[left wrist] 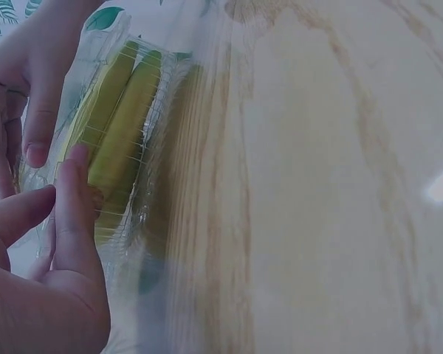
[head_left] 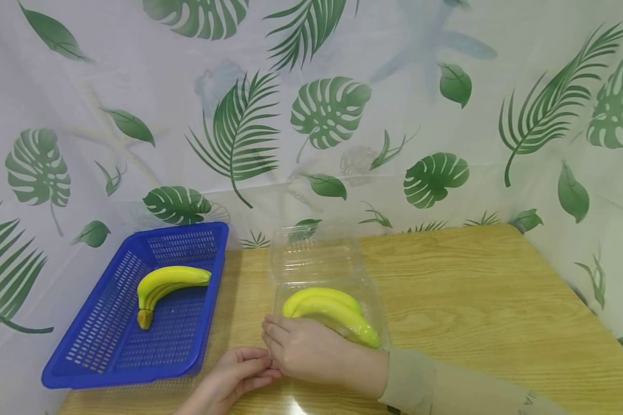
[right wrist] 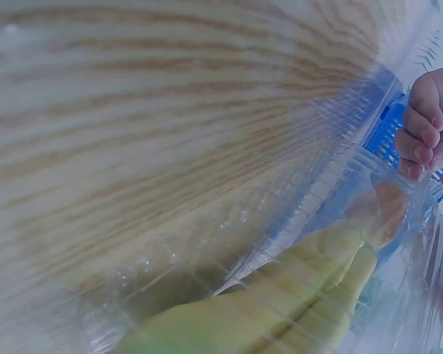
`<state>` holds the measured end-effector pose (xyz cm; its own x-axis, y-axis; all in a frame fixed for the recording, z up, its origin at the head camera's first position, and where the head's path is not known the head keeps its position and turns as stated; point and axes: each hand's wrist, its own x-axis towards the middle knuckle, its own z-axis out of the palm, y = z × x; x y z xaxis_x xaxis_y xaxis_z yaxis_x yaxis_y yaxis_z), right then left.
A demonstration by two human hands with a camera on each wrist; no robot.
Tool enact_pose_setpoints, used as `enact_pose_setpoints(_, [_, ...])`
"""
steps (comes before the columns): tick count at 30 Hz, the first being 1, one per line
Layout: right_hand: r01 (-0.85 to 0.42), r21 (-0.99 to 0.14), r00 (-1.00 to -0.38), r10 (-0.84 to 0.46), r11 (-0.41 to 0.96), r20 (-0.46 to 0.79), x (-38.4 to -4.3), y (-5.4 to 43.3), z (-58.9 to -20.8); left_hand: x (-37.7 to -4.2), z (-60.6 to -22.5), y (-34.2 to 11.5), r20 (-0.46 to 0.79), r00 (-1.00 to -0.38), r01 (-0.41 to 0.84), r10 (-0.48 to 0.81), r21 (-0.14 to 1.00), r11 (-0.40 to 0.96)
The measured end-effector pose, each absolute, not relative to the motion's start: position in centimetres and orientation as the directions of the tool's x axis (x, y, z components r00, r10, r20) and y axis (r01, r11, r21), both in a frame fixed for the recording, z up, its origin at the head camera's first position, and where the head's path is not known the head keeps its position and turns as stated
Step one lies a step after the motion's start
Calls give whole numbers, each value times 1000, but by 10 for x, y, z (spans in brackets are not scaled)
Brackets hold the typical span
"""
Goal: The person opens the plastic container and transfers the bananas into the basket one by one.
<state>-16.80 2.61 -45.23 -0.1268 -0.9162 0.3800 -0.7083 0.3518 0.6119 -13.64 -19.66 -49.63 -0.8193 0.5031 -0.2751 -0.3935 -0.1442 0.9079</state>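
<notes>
A clear plastic clamshell container [head_left: 371, 305] lies on the wooden table, its lid [head_left: 316, 253] folded back toward the wall. Two yellow bananas [head_left: 324, 305] sit side by side in its base. At the near left corner my left hand [head_left: 233, 374] pinches the rim between thumb and fingers. My right hand [head_left: 311, 349] reaches across the near edge and overlaps the bananas in the head view. Its fingers are extended at the left rim, close above the left fingertips. In the left wrist view, the right thumb stands apart from its fingers.
A blue plastic basket [head_left: 215, 300] stands left of the container, with a bunch of bananas [head_left: 171, 282] inside. The wood-grain table [head_left: 472, 300] extends to the right. A leaf-patterned white sheet [head_left: 342, 161] hangs behind it.
</notes>
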Motion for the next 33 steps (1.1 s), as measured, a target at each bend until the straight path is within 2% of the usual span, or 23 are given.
enact_pose_setpoints(15, [-732, 577, -137, -907, 364, 399, -167, 28, -453, -136, -497, -198, -276, -810, -402, 517, 904, -148])
enact_pose_setpoints(23, [-748, 548, -167, -905, 375, 391, -166, 33, -446, -135, -497, -199, -281, -799, -403, 531, 907, -126])
enact_pose_setpoints(33, [-771, 488, -187, -878, 409, 440, -164, 41, -444, -131, -497, -197, -233, -756, -407, 611, 899, -161])
